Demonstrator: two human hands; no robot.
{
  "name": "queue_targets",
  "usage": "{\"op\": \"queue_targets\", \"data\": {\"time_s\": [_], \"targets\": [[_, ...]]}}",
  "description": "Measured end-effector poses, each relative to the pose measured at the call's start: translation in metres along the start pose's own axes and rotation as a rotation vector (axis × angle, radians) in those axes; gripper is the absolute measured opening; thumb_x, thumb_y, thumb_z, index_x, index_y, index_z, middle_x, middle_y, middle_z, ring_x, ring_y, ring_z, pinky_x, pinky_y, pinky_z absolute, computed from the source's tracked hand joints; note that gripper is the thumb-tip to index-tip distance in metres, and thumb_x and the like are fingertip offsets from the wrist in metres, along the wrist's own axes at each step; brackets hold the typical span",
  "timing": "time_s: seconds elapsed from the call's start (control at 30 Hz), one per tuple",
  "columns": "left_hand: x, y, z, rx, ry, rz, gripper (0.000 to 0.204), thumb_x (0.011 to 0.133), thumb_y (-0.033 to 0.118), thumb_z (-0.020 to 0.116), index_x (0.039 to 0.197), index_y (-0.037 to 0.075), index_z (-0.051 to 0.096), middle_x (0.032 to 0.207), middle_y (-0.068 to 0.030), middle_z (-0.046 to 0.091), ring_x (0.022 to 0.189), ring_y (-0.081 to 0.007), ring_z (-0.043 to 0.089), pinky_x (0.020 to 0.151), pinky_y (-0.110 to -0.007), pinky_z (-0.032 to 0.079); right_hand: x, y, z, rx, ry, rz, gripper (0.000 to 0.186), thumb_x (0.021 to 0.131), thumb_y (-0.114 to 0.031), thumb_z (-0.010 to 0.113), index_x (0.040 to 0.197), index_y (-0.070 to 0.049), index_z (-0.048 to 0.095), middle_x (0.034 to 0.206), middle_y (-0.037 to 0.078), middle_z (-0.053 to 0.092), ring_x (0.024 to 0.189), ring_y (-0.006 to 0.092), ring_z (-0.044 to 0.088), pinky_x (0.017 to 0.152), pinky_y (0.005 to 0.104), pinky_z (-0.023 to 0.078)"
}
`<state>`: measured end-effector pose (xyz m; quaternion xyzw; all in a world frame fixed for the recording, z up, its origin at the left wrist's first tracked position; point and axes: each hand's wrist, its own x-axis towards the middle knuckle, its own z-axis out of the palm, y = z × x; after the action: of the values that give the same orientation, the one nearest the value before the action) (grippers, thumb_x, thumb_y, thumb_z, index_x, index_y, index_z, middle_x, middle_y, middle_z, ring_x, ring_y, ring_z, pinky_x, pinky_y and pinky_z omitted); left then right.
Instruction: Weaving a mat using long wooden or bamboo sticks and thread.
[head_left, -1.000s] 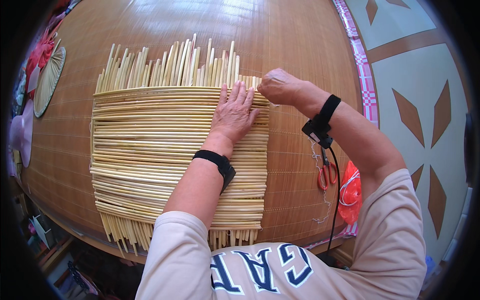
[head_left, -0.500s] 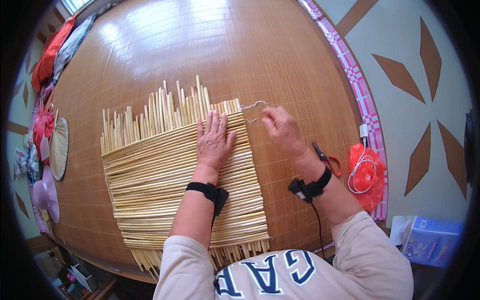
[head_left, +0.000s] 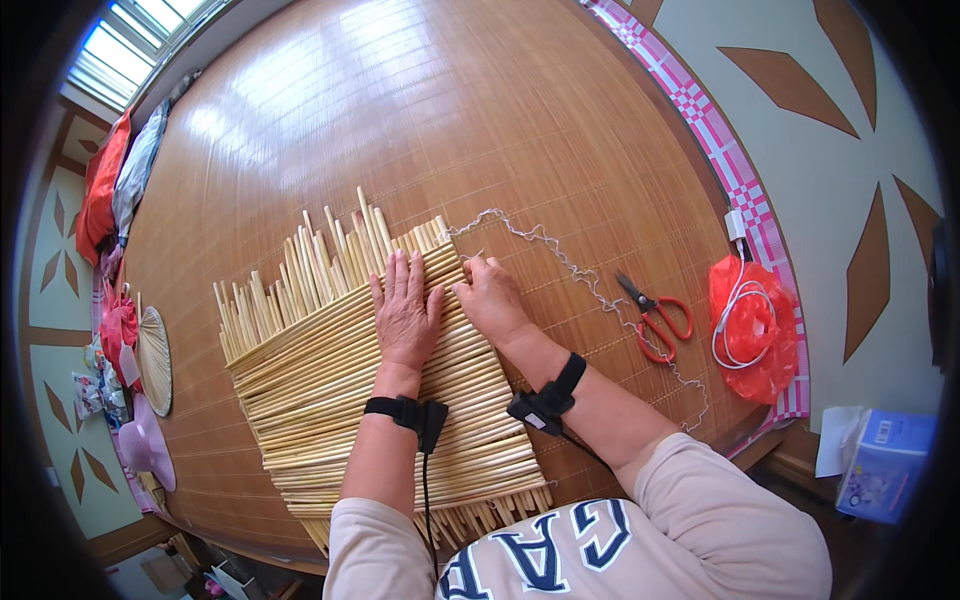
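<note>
A mat of pale, straight sticks (head_left: 370, 400) laid side by side spreads before me, its rows running crosswise. Along its far edge, more sticks (head_left: 330, 245) poke out at uneven lengths. My left hand (head_left: 408, 315) lies flat on the upper part of the mat, fingers stretched away from me. At the mat's upper right edge, my right hand (head_left: 492, 302) has its fingers pinched together; a short bit of string seems to show at the fingertips, but the grip itself is too small to make out. White string (head_left: 540, 235) trails from the mat's far right corner.
Scissors with red handles (head_left: 655, 315) lie right of my right hand, the string passing beside them. Farther right are a red plastic bag (head_left: 750, 335) with a white cable and a blue package (head_left: 880, 465). A fan (head_left: 155, 360) and a pink hat (head_left: 145, 440) are at the left.
My right hand has come in from the right to the mat's edge. The white string now stretches out to the right past the scissors. My left hand stays on the mat; the view has shifted.
</note>
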<state>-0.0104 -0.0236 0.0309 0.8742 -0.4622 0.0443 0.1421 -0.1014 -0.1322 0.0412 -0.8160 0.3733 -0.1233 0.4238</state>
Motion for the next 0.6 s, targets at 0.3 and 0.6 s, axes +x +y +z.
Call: {"op": "queue_targets", "data": {"time_s": [0.3, 0.6], "targets": [[0.003, 0.001, -0.006, -0.014, 0.016, 0.008, 0.059, 0.088, 0.037, 0.046, 0.135, 0.006, 0.032, 0.139, -0.0156, 0.034, 0.132, -0.027, 0.025, 0.11, -0.043, 0.009, 0.025, 0.003, -0.001, 0.018, -0.023, 0.007, 0.028, 0.068, -0.023, 0.067, 0.08, 0.002, 0.064, 0.079, 0.022, 0.063, 0.077, 0.035, 0.062, 0.07, 0.041, 0.049], [0.0, 0.001, -0.007, -0.015, 0.049, 0.012, 0.057, 0.087, 0.036, 0.048, 0.133, 0.006, 0.035, 0.138, -0.0166, 0.034, 0.131, -0.0283, 0.026, 0.109, -0.045, 0.01, 0.025, -0.003, -0.004, -0.067, -0.073, 0.046, 0.027, 0.066, -0.025, 0.065, 0.075, 0.001, 0.065, 0.075, 0.021, 0.063, 0.073, 0.0342, 0.062, 0.068, 0.0407, 0.049]]}}
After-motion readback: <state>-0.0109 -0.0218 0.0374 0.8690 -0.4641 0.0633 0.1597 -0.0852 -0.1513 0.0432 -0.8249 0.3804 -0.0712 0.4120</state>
